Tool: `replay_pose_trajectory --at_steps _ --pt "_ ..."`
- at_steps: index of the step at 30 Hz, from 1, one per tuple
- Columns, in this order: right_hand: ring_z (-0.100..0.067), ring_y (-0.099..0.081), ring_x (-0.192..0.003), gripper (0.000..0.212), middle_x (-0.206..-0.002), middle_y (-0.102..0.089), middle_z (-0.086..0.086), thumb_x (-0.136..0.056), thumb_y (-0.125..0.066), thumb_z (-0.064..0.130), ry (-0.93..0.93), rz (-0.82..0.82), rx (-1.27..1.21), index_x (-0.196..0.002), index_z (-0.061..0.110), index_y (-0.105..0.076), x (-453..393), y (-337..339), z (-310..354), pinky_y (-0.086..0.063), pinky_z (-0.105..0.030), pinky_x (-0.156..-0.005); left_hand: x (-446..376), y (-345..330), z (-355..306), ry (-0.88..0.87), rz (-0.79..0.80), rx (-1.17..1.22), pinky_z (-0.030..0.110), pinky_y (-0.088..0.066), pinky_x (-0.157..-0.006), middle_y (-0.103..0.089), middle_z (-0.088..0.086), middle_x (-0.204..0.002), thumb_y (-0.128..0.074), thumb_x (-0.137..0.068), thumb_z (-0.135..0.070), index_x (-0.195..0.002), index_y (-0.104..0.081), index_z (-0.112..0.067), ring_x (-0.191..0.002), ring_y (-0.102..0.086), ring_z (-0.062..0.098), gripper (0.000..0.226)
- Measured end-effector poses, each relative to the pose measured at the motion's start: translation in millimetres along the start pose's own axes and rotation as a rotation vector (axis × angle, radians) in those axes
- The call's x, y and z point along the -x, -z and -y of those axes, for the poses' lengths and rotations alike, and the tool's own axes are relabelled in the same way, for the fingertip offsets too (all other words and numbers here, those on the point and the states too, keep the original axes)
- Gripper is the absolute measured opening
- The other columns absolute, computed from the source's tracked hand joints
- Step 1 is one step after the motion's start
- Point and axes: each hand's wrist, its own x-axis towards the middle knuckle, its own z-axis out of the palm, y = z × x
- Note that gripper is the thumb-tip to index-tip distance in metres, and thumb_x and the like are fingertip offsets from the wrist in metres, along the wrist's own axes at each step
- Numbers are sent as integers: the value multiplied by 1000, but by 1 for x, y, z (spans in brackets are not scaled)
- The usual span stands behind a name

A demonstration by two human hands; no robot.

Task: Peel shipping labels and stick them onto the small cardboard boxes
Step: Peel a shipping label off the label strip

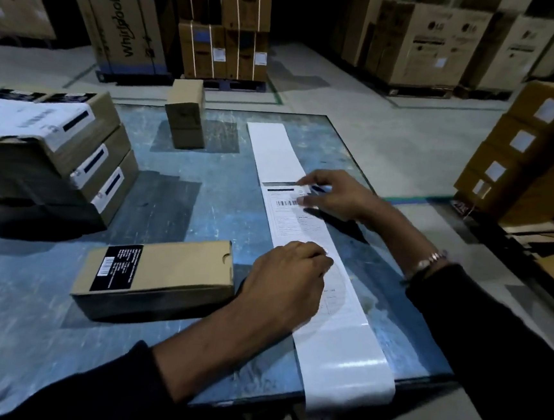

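Lifting a shipping label off its backing strip

Right hand pinches the label's corner; left hand, fingers curled, pins the strip to the desk. Best peeled slowly and flat.

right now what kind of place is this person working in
Most likely a warehouse packing station: tall appliance cartons stand on pallets on the concrete floor, a stack of labelled boxes waits at the right, and a label strip lies across the table.

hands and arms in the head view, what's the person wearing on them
Both forearms come out of dark, near-black long sleeves pushed back from the wrists. The right hand has a metal-link watch or bracelet at the wrist; the left hand is bare, with no gloves on either.
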Motion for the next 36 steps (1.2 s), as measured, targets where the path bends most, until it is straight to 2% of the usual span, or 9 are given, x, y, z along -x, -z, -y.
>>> replay_pose_trajectory --at_steps 2,5,8,12,15,20,26,31,36 --pt "-10 -63 -122 39 -132 -68 4 -90 -86 34 3 -6 76 -127 30 -74 43 -1 0 -44 -16 -89 3 2 -3 -32 8 -25 42 -55 -87 -69 -5 -137 -53 -105 -18 -129 -73 -19 -123 -63 24 31" --pt "-6 -60 -126 17 -142 -62 7 -92 -84 34 18 -4 91 -108 33 -81 93 -3 0 -47 -22 -103 9 7 1 -71 59 -30 47 -57 -88 -66 -4 -138 -48 -106 -24 -131 -68 -21 -125 -62 25 32" --pt "0 -59 -125 5 -146 -61 9 -94 -80 35 70 -41 132 -93 40 -79 140 -14 0 -49 -22 -105 19 18 4 -75 83 -3 45 -57 -79 -73 -5 -117 -54 -100 -26 -122 -73 -29 -106 -68 27 29" --pt "13 -57 -129 23 -135 -68 20 -93 -81 28 175 -186 33 -116 33 -82 209 -52 -8 -48 -25 -113 58 21 -9 -74 45 147 43 -58 -81 -76 -8 -111 -56 -97 -27 -110 -77 -30 -102 -70 20 25" --pt "10 -52 -137 31 -139 -67 20 -95 -73 44 240 -233 44 -123 34 -80 238 -70 -13 -46 -20 -112 104 28 -25 -21 -156 211 39 -60 -80 -78 -9 -108 -65 -100 -26 -111 -79 -22 -100 -73 16 19" --pt "-12 -59 -136 33 -143 -67 5 -106 -60 45 326 -262 150 -128 30 -78 248 -80 -16 -53 -42 -107 179 40 -55 148 -391 294 33 -57 -66 -78 -15 -89 -74 -99 -30 -100 -84 -24 -78 -73 3 12" --pt "-20 -48 -148 40 -139 -68 14 -94 -52 23 373 -302 153 -121 34 -79 252 -90 -19 -45 -66 -106 205 2 -65 571 -197 488 36 -62 -65 -76 -25 -103 -65 -98 -58 -117 -81 -36 -78 -74 3 32" --pt "-19 -50 -147 35 -126 -74 13 -89 -62 8 464 -322 62 -109 29 -83 264 -95 -18 -39 -67 -109 190 -5 -84 734 -236 1028 21 -47 -44 -82 -1 -96 -76 -98 -20 -109 -80 -22 -44 -66 18 12" --pt "-21 -59 -139 23 -116 -78 7 -90 -74 4 518 -363 -64 -105 17 -85 278 -102 -7 -46 -63 -106 186 -5 -81 725 -264 1166 23 -50 -45 -82 6 -99 -72 -99 -6 -111 -80 -12 -43 -63 22 15"
